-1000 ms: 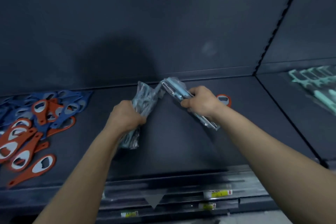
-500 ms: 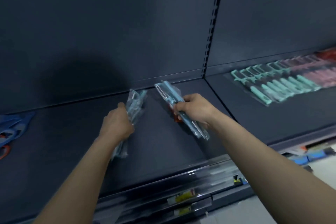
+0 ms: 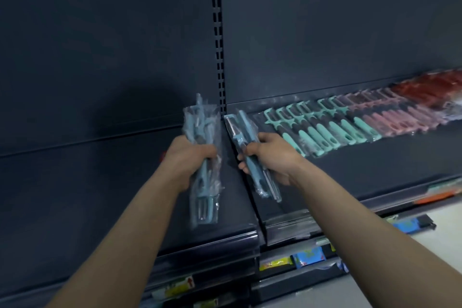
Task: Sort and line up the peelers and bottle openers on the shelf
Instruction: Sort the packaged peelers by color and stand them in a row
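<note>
My left hand [image 3: 188, 160] grips a bundle of blue peelers in clear plastic sleeves [image 3: 203, 190], held upright above the left shelf board. My right hand [image 3: 271, 156] holds a single wrapped blue peeler [image 3: 241, 132], tilted with its blade end up and to the left, just over the seam between the two shelf boards. On the right shelf [image 3: 350, 170] lies a neat row of wrapped peelers: teal ones [image 3: 320, 130] nearest my right hand, then pink ones [image 3: 390, 117], then red ones [image 3: 435, 87] at the far end. No bottle openers are plainly in view.
A slotted upright post [image 3: 218, 40] divides the dark back panel. The left shelf board [image 3: 75, 182] is dark and bare where I can see it. Price-tag strips [image 3: 307, 256] run along the front edges below. A pale floor shows at the lower right.
My view has swung right: the bottle openers on the left are out of sight and the peeler row is closer. Both hands have moved right with their peelers, toward the shelf seam.
</note>
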